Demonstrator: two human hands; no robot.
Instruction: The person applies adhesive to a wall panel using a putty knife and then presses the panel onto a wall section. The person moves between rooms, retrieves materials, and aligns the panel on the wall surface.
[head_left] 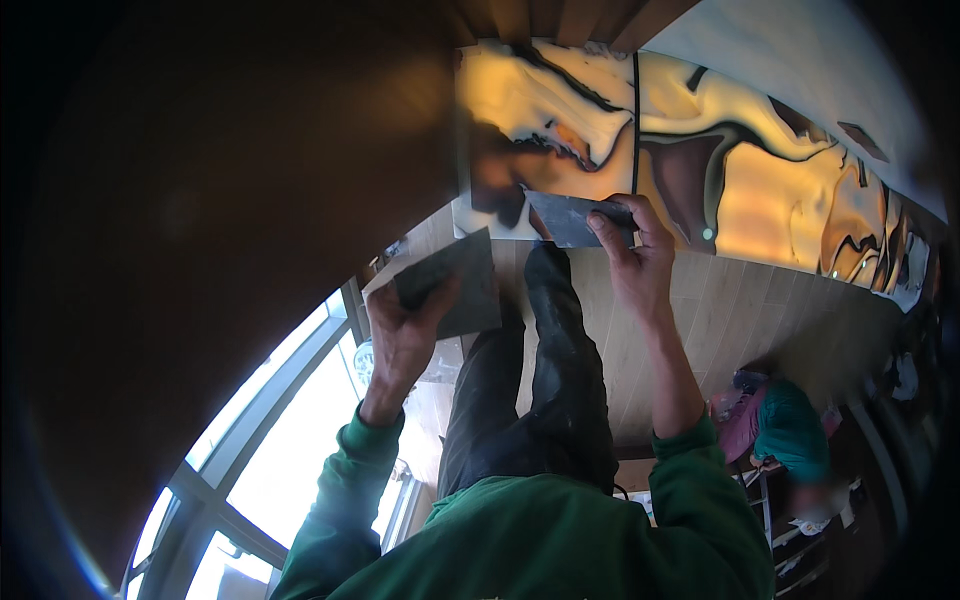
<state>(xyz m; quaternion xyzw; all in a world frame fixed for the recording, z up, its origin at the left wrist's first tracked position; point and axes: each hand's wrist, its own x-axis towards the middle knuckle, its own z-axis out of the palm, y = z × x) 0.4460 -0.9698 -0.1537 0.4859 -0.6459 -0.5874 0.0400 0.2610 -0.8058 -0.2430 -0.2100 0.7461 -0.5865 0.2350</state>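
Note:
My left hand point(402, 325) is closed round a flat grey trowel point(470, 285), thumb on its upper face; the handle is mostly hidden. To its right, a thinner rectangular grey putty knife point(566, 218) is pinched in my right hand point(640, 250), with my thumb lying on top of the blade. Its far left corner lies over the edge of a glossy amber, black and white marble-patterned panel point(590, 180); whether it touches the panel I cannot tell. The two blades are apart from each other, with a small gap between them.
A large dark brown surface point(250, 150) fills the left. Bright framed windows point(290, 470) are at lower left. My dark-trousered legs point(560, 370) stand over a plank floor point(685, 330). At lower right, another person in green point(792, 430) is near a ladder point(766, 505).

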